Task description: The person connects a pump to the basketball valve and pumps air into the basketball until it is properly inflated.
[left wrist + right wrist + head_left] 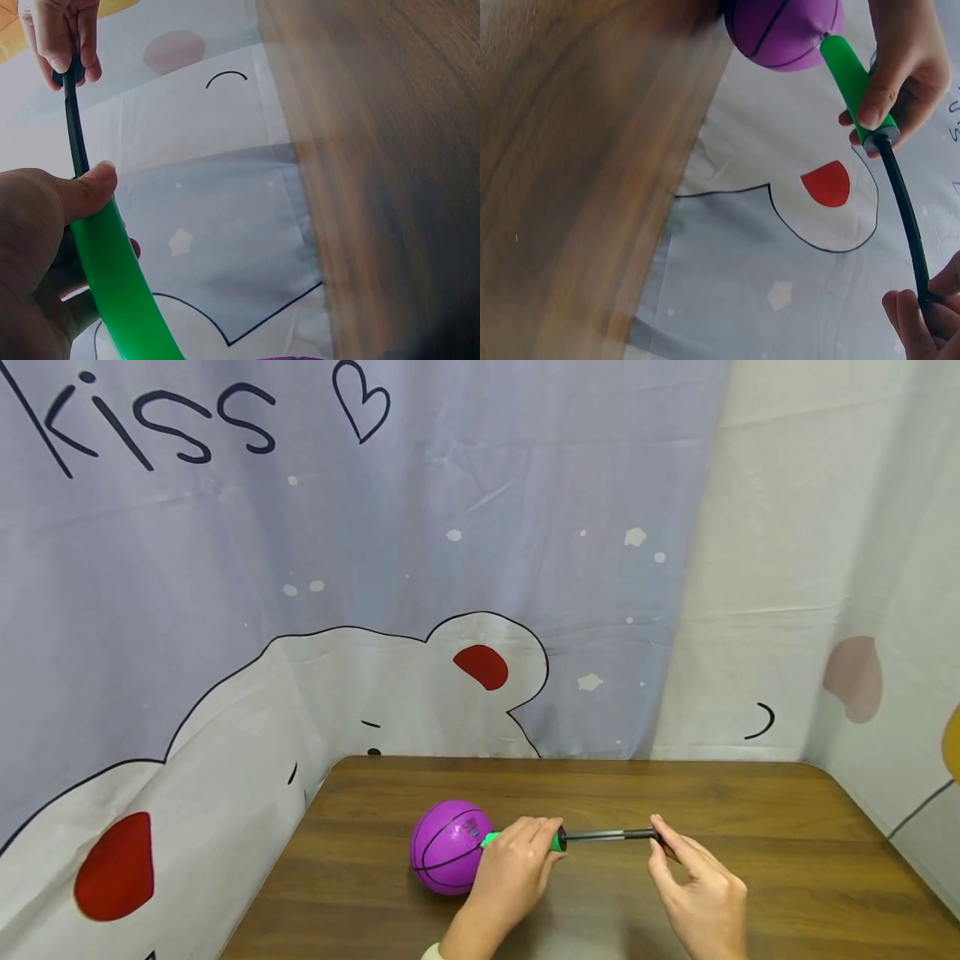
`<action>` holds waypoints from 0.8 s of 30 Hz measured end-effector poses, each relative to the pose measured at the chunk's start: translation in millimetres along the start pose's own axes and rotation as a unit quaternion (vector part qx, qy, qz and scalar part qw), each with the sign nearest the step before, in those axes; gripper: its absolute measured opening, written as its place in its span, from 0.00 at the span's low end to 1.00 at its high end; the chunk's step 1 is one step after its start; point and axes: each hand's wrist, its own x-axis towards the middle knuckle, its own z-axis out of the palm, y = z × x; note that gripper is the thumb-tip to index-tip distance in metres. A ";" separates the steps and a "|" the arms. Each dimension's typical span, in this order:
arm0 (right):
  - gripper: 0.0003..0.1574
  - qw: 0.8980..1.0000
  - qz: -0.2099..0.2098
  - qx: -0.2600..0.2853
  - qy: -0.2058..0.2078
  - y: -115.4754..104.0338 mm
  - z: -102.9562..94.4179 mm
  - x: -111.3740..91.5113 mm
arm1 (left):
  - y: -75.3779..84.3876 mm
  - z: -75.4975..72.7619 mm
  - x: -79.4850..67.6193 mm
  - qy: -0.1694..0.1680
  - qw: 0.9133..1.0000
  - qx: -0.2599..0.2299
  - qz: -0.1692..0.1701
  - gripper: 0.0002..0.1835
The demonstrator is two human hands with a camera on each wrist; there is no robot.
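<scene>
A purple ball (447,847) with black basketball lines sits on the wooden table, left of both hands. My left hand (517,863) grips the green barrel of a hand pump (847,75), its thumb along the barrel near the black collar. In the right wrist view the barrel's far end meets the ball at a small point; whether a needle is inside the ball is too small to tell. My right hand (701,887) pinches the black handle end of the pump's rod (600,836), which is drawn well out of the barrel to the right.
The brown wooden table (787,810) reaches back to a hanging cloth (585,485) printed with white bears, stars and lettering. More cloth (885,610) borders the table's right side. Bare tabletop lies behind and right of the pump.
</scene>
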 end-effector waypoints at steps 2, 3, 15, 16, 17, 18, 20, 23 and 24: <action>0.21 1.000 -0.001 0.006 0.001 -1.4 3.6 -2.7 | 0.3 0.1 -0.2 0.000 1.000 0.001 0.000 0.24; 0.21 1.000 -0.002 0.009 0.002 -2.7 6.1 -4.3 | 0.8 0.1 0.0 -0.001 1.000 0.001 0.001 0.24; 0.23 0.997 0.002 0.029 -0.068 -20.0 35.9 -27.7 | 13.3 6.0 -0.8 -0.009 1.000 0.026 0.012 0.25; 0.23 0.997 -0.002 0.028 -0.069 -19.0 35.7 -27.3 | 13.3 6.2 -0.6 -0.011 1.000 0.022 0.011 0.24; 0.22 0.997 -0.005 0.027 -0.066 -17.8 35.2 -26.2 | 13.0 6.0 -0.4 -0.015 1.000 0.018 0.010 0.24; 0.22 0.998 -0.008 0.024 -0.060 -16.2 34.2 -24.6 | 12.3 6.1 -0.2 -0.018 1.000 0.015 0.010 0.24; 0.22 0.999 -0.010 0.013 -0.048 -12.4 30.0 -20.9 | 10.2 5.5 0.2 -0.022 1.000 0.012 0.008 0.24; 0.21 1.000 0.003 -0.003 -0.029 -5.9 20.2 -13.3 | 5.7 5.1 0.8 -0.022 1.000 0.013 0.004 0.23; 0.20 1.000 0.007 -0.009 -0.028 -4.0 15.7 -10.5 | 4.3 5.1 1.1 -0.021 1.000 0.013 0.002 0.23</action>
